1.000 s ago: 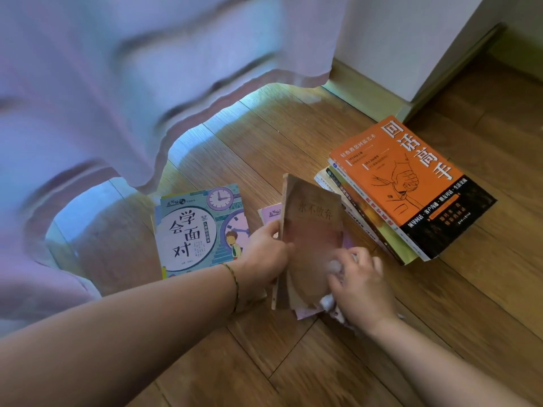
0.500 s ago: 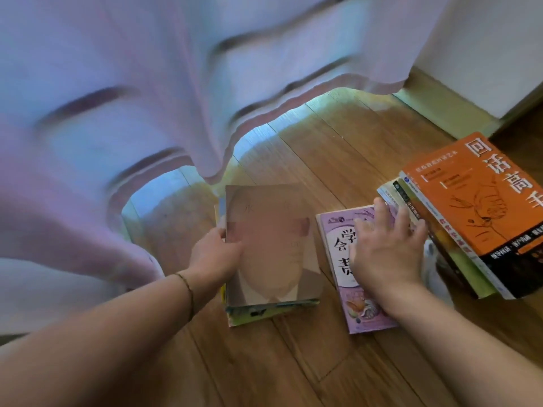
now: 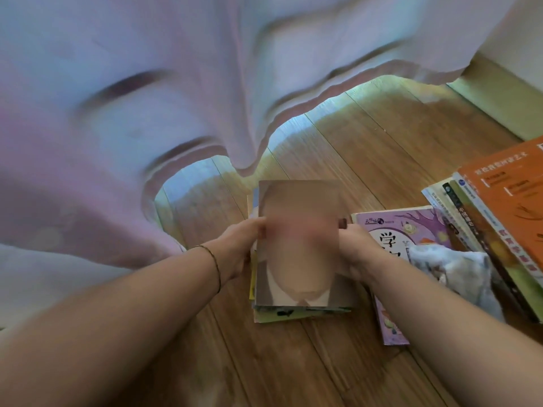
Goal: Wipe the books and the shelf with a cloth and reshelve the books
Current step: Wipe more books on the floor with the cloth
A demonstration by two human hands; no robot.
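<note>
A brown-covered book [image 3: 299,277] lies on top of a thin colourful book [image 3: 276,316] on the wooden floor. My left hand [image 3: 238,248] grips its left edge and my right hand [image 3: 355,254] grips its right edge. To the right lies a purple book [image 3: 411,230] with a crumpled white cloth [image 3: 458,274] on it, untouched by either hand. Further right is a stack of books topped by an orange one [image 3: 511,195]. No shelf is in view.
A pale lilac curtain [image 3: 147,98] hangs over the floor right behind the books. A green skirting board [image 3: 499,104] runs along the wall at the upper right. Bare wooden floor [image 3: 293,362] lies in front of the books.
My right hand left the purple book and cloth and took the brown book's right edge. The brown book was laid flat on the thin book at the left. The view swung left.
</note>
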